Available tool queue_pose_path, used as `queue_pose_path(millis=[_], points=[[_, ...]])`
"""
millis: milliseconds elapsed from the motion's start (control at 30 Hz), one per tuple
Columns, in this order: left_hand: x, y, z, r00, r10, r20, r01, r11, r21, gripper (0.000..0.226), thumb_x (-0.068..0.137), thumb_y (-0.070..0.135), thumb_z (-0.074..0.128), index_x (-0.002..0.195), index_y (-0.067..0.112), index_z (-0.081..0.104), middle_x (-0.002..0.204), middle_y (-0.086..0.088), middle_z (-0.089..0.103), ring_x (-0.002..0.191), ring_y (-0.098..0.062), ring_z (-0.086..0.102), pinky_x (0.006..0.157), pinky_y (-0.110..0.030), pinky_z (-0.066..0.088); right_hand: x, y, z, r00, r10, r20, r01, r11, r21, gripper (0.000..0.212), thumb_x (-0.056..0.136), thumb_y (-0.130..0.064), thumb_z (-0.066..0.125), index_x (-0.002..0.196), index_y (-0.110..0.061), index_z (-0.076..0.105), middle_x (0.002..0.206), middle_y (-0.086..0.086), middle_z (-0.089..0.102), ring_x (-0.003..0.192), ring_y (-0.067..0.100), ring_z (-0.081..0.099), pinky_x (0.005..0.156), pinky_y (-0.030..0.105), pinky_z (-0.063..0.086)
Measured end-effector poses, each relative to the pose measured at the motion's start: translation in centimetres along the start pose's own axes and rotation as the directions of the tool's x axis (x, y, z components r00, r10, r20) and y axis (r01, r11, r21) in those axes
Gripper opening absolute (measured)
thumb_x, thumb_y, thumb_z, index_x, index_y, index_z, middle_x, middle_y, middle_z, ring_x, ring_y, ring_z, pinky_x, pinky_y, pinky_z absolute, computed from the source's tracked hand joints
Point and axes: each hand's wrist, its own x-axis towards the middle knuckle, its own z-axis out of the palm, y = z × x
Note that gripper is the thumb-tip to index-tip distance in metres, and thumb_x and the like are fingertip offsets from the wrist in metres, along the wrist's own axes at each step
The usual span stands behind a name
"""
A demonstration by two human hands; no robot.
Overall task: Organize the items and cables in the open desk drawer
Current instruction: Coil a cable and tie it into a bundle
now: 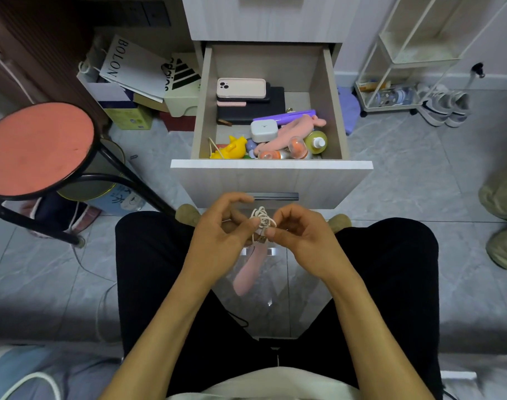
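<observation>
The left hand (223, 226) and the right hand (297, 235) meet in front of the person's lap, each pinching the same small bundle of white cable (262, 222) between thumb and forefinger. The left thumb tip presses the bundle from its left side, the right from its right, so the coil sits squarely between the two hands and neither is nearer than the other. The loops stand roughly upright, with a darker plug end hanging just below the fingers; whether the coil is already tied off is too small to tell. Something pink (248, 272) lies below the hands, seen through a clear container on the lap.

The open drawer (271, 164) lies straight ahead of the hands, beyond its front panel, its long axis running away from the person. The near end is crowded: a yellow toy (232, 148), a white case (264, 130), a pink soft item (289, 132) and a small bottle (315, 142) lie jumbled together. A stack of phones (242, 92) sits neatly at the far left. By my judgement, the bundle is being wound up tidy, and returning it means a reach directly forward over the front panel.
</observation>
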Motion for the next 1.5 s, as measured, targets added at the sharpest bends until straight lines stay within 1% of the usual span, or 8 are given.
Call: queue_pose_path(millis=[100, 300, 500, 667, 833, 1167, 1333, 1500], points=[[0.3, -0.1, -0.9, 0.994, 0.075, 0.08, -0.089, 0.978, 0.186, 0.028, 0.09, 0.009, 0.067, 0.109, 0.029, 0.071, 0.076, 0.008, 0.069, 0.072, -0.011, 0.069, 0.066, -0.027, 0.056, 0.1, 0.2, 0.4, 0.997, -0.034, -0.074, 0.034, 0.999, -0.004, 0.006, 0.085, -0.002, 0.07, 0.086, -0.004, 0.064, 0.081, 0.012, 0.07, 0.078, 0.024, 0.068, 0.075, 0.031, 0.058], [1.9, 1.9, -1.6, 0.984, 0.0, 0.179, -0.06, 0.942, 0.331, 0.008, 0.092, 0.024, 0.065, 0.095, 0.024, 0.072, 0.08, 0.008, 0.074, 0.072, -0.008, 0.071, 0.075, -0.031, 0.059, 0.5, 0.1, 0.6, 0.979, -0.148, -0.141, 0.121, 0.976, -0.184, 0.01, 0.085, -0.012, 0.072, 0.084, -0.021, 0.067, 0.079, -0.007, 0.07, 0.078, 0.015, 0.068, 0.077, 0.029, 0.058], [3.7, 3.1, -1.4, 0.946, 0.14, 0.293, -0.3, 0.723, 0.622, 0.006, 0.09, 0.029, 0.067, 0.092, 0.029, 0.073, 0.09, 0.007, 0.059, 0.085, -0.011, 0.056, 0.076, -0.033, 0.05, 1.1, -0.7, -0.3, 0.99, -0.115, -0.08, 0.106, 0.988, -0.113, 0.013, 0.083, -0.006, 0.073, 0.081, -0.018, 0.069, 0.077, -0.002, 0.072, 0.076, 0.019, 0.068, 0.076, 0.031, 0.057], [3.7, 2.4, -0.8, 0.938, 0.263, 0.226, -0.347, 0.678, 0.648, 0.008, 0.09, 0.015, 0.06, 0.085, 0.02, 0.062, 0.085, 0.006, 0.059, 0.081, -0.013, 0.054, 0.073, -0.039, 0.048, 1.0, -0.7, -1.0, 1.0, -0.013, 0.028, 0.014, 1.0, -0.015, 0.01, 0.083, -0.004, 0.072, 0.079, -0.012, 0.069, 0.077, 0.007, 0.072, 0.078, 0.026, 0.07, 0.083, 0.041, 0.058], [4.0, 2.2, -1.4, 0.926, 0.136, 0.351, -0.33, 0.743, 0.582, 0.016, 0.089, 0.028, 0.069, 0.105, 0.029, 0.072, 0.089, 0.013, 0.063, 0.081, -0.005, 0.058, 0.07, -0.015, 0.04, 0.7, -0.1, -1.5, 0.998, -0.043, -0.045, 0.043, 0.999, -0.002, 0.006, 0.081, -0.002, 0.073, 0.082, -0.006, 0.069, 0.079, 0.012, 0.071, 0.079, 0.031, 0.069, 0.082, 0.039, 0.057], [4.5, 3.2, -0.6, 0.879, 0.171, 0.446, -0.472, 0.457, 0.754, 0.017, 0.095, 0.038, 0.057, 0.103, 0.028, 0.068, 0.1, 0.008, 0.06, 0.089, -0.012, 0.056, 0.074, -0.033, 0.05, 1.7, -0.9, -1.9, 0.993, -0.109, -0.054, 0.095, 0.972, -0.214, 0.019, 0.08, -0.008, 0.076, 0.074, -0.024, 0.07, 0.075, -0.005, 0.071, 0.074, 0.015, 0.068, 0.073, 0.024, 0.056], [4.1, 2.1, -0.1, 0.862, 0.244, 0.444, -0.504, 0.501, 0.703, 0.013, 0.095, 0.033, 0.054, 0.096, 0.022, 0.06, 0.089, 0.008, 0.059, 0.079, -0.013, 0.055, 0.068, -0.037, 0.05, 1.7, -1.0, -2.4, 0.997, -0.062, -0.038, 0.06, 0.996, -0.07, 0.011, 0.081, -0.002, 0.074, 0.078, -0.012, 0.069, 0.075, 0.007, 0.071, 0.072, 0.019, 0.067, 0.073, 0.025, 0.056], [3.1, 0.7, -0.3, 0.899, 0.336, 0.281, -0.437, 0.655, 0.617, 0.006, 0.092, 0.028, 0.06, 0.091, 0.023, 0.06, 0.079, 0.015, 0.057, 0.074, -0.009, 0.057, 0.067, -0.03, 0.051, 1.3, -1.3, -3.0, 0.999, -0.04, 0.036, 0.041, 0.999, -0.022, 0.014, 0.081, 0.0, 0.072, 0.077, -0.013, 0.069, 0.082, 0.009, 0.073, 0.08, 0.019, 0.07, 0.072, 0.019, 0.053]])
